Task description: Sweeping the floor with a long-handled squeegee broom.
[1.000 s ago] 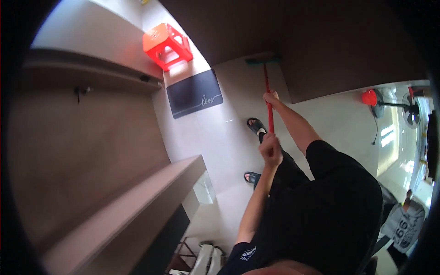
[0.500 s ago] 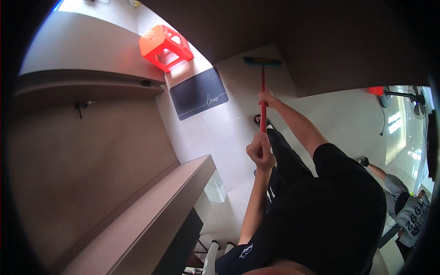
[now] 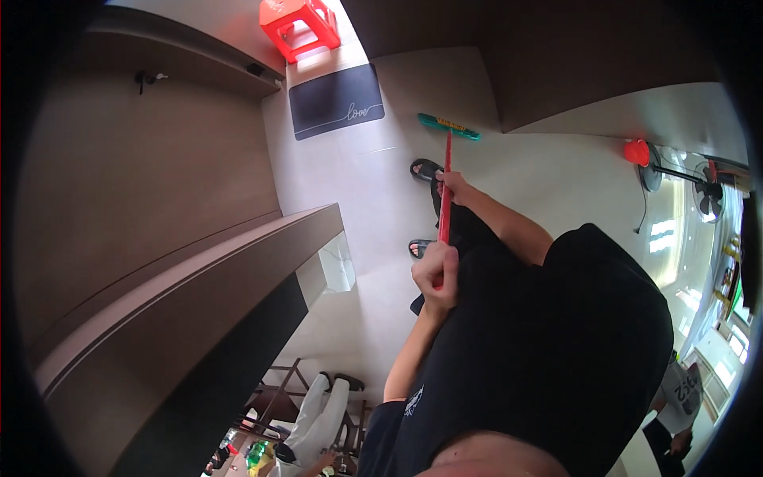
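A broom with a red handle (image 3: 445, 222) and a green, yellow-marked head (image 3: 461, 130) is held in both hands. My left hand (image 3: 437, 274) is closed round the upper end of the handle, close to my body. Farther down the handle, my right hand (image 3: 451, 184) grips it too. The broom head rests on the light tiled floor (image 3: 342, 179), beyond my feet in black sandals (image 3: 425, 169).
A dark mat (image 3: 337, 102) lies at the far left, with a red plastic stool (image 3: 299, 30) behind it. Brown panels border the floor. A wooden counter (image 3: 238, 258) stands to my left. At right are a fan (image 3: 707, 195) and a red bucket (image 3: 636, 152). Other people are nearby.
The broom head has come closer to my feet, away from the far corner, and tilted slightly. My view has shifted, so the mat and stool sit higher.
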